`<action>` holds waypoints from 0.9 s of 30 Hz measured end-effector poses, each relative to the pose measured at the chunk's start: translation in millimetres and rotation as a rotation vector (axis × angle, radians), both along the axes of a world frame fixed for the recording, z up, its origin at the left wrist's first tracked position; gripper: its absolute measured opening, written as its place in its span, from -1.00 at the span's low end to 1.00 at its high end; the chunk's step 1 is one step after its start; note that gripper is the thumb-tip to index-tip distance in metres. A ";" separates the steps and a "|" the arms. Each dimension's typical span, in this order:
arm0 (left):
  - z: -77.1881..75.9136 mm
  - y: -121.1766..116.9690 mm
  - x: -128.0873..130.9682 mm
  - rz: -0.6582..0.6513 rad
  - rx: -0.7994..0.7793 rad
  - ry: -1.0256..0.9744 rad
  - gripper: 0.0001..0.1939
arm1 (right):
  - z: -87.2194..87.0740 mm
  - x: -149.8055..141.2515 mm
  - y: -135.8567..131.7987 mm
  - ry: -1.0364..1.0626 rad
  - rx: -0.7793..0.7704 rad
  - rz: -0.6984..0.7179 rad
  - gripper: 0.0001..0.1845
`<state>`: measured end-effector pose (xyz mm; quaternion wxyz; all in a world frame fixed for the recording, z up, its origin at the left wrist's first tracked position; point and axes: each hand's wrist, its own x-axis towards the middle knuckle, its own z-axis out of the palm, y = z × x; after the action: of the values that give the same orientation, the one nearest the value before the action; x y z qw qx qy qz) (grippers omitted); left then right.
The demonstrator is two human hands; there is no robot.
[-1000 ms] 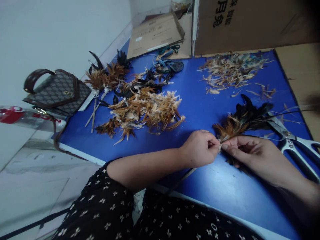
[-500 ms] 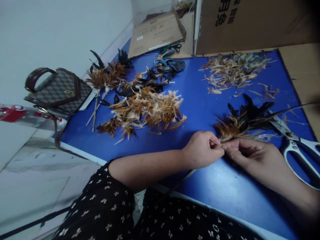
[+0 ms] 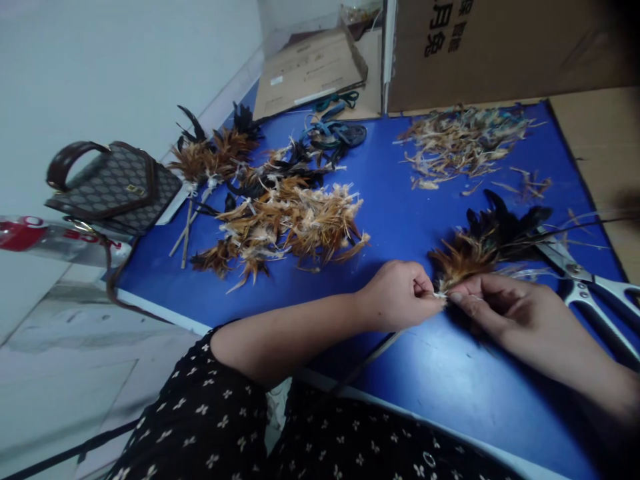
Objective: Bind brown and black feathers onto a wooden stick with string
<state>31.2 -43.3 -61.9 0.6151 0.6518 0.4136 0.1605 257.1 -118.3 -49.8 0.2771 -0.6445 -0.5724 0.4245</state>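
Note:
My left hand (image 3: 400,297) is closed, its fingertips pinching the pale stem end of a bundle of brown and black feathers (image 3: 487,243) that lies on the blue table top (image 3: 400,207). My right hand (image 3: 510,313) pinches the same stem end from the other side, fingertips touching those of the left. The feather tips fan away to the upper right. Large silver scissors (image 3: 585,287) lie just right of the bundle, beside my right hand.
A big heap of brown feather bundles (image 3: 290,217) lies left of centre, some on thin sticks. Loose feather scraps (image 3: 460,143) sit at the back. A patterned handbag (image 3: 113,187) stands at the left edge. Cardboard boxes (image 3: 500,50) line the rear.
Both hands stay pinched together on the stem end with only small finger shifts. The feather bundle wobbles slightly.

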 end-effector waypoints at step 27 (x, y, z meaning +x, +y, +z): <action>26.3 9.9 -7.5 -0.407 0.579 0.299 -0.89 | -2.8 7.9 2.1 -0.193 0.198 0.184 -0.57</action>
<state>23.7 -33.4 -35.6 0.3580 0.8834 0.2985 0.0485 264.9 -116.2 -52.6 0.2427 -0.5966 -0.6921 0.3258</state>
